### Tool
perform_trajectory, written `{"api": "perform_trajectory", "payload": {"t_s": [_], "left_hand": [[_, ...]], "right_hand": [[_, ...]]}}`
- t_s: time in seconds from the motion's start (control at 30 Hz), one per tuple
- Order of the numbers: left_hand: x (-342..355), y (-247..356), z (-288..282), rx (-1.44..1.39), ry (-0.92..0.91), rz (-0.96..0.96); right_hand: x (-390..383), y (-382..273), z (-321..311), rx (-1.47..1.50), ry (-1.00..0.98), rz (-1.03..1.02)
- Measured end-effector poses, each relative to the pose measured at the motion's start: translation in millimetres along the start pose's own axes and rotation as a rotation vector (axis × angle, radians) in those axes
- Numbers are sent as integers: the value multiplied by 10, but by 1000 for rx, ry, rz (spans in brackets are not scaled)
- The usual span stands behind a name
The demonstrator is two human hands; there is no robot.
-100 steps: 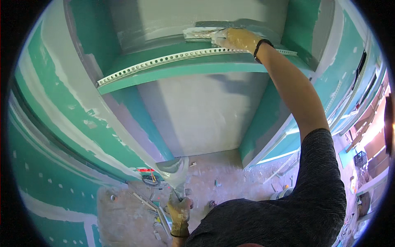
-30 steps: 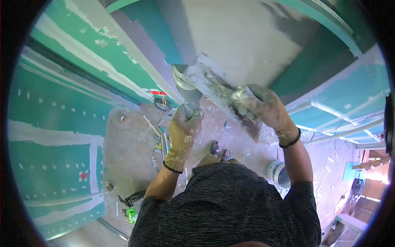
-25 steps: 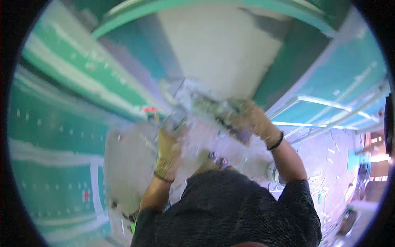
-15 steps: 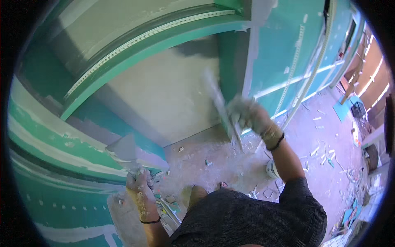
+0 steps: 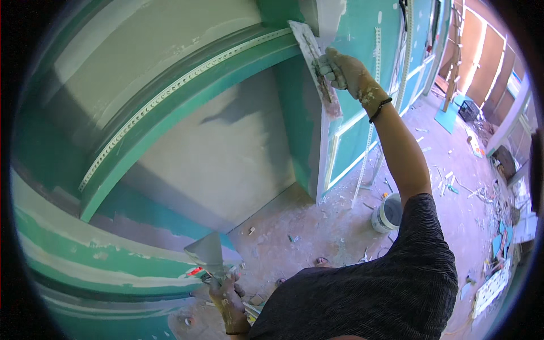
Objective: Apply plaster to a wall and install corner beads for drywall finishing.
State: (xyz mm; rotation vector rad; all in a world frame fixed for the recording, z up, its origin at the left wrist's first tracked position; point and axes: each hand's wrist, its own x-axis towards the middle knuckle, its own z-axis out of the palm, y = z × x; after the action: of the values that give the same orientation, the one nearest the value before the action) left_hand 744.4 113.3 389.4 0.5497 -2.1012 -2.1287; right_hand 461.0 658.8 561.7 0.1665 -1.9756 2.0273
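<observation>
My right hand [image 5: 352, 76], in a compound-smeared glove, is raised and closed round the handle of a long plastering trowel [image 5: 310, 52]. The trowel's smeared blade lies at the front edge of the upright post [image 5: 317, 139] of a green plasterboard alcove, near the shelf corner. Low at the left, my gloved left hand [image 5: 229, 300] grips a wide putty knife [image 5: 207, 250], its triangular grey blade pointing up and away. A red patch shows beside that blade. White perforated corner bead [image 5: 170, 90] runs along the curved front of the green shelf.
A white bucket [image 5: 387, 213] stands on the floor to the right of me. Strips and offcuts [image 5: 450, 181] litter the dusty floor. Loose perforated strips [image 5: 377, 73] lean on the green wall. Farther off are a black crate [image 5: 468, 110] and a board offcut [image 5: 446, 118].
My right hand has swung up with the trowel, from blurred motion low in front of the alcove to the post's top. The left hand with the putty knife sits lower in view. The view has shifted.
</observation>
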Motion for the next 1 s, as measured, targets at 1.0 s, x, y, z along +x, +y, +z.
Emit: {"api": "perform_trajectory", "payload": {"t_s": [1.0], "left_hand": [[742, 226, -712, 156, -188, 133]], "right_hand": [[-1702, -465, 2292, -718, -202, 134]]}}
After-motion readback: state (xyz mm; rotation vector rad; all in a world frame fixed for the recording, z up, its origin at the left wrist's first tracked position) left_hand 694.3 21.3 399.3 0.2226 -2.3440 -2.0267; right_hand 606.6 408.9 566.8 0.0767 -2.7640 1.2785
